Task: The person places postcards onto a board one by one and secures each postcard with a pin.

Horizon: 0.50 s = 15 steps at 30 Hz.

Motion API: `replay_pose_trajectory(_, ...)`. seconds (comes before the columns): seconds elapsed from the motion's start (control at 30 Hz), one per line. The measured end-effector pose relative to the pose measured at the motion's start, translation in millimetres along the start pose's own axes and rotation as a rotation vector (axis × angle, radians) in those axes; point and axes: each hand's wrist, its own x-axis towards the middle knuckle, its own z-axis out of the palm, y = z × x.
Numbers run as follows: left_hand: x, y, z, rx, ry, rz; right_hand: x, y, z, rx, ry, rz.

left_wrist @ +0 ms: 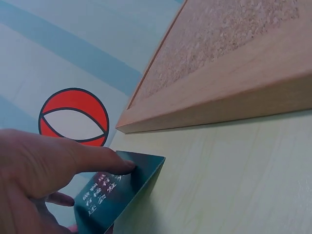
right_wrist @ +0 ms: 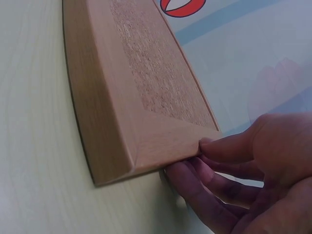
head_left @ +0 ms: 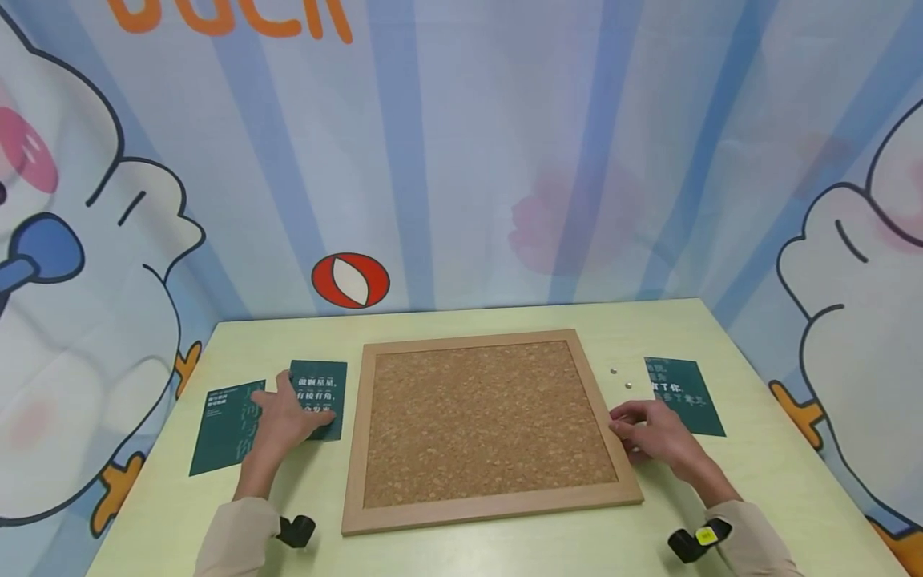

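Observation:
A wood-framed corkboard (head_left: 490, 417) lies flat on the table. My right hand (head_left: 652, 433) is at its right side, with thumb and fingertips gripping the edge of the wooden frame (right_wrist: 165, 139). Left of the board, my left hand (head_left: 284, 417) holds a dark green card (head_left: 328, 381) printed with white characters. In the left wrist view the thumb (left_wrist: 109, 161) presses on the card's printed face and other fingers sit at its far side. The card stands tilted, its near edge raised over the tabletop.
A second green card (head_left: 223, 437) lies further left, partly behind the left hand. Another green card (head_left: 688, 397) lies beyond the right hand. Two small shiny pieces (head_left: 628, 385) rest near the board's right side. A printed cloth backdrop (head_left: 490, 160) rises behind the table (head_left: 461, 553).

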Motion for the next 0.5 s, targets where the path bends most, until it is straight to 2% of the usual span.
replay_pose_trajectory(0.2,0.9,1.8,-2.8,0.0,-0.016,0.023,0.8,0.5,0.3,-0.009,0.003,-0.002)
replay_pose_trajectory(0.5,-7.6,21.8,-2.6,-0.039,0.002,0.018,1.1,-0.8,1.9,-0.017,0.014,0.006)
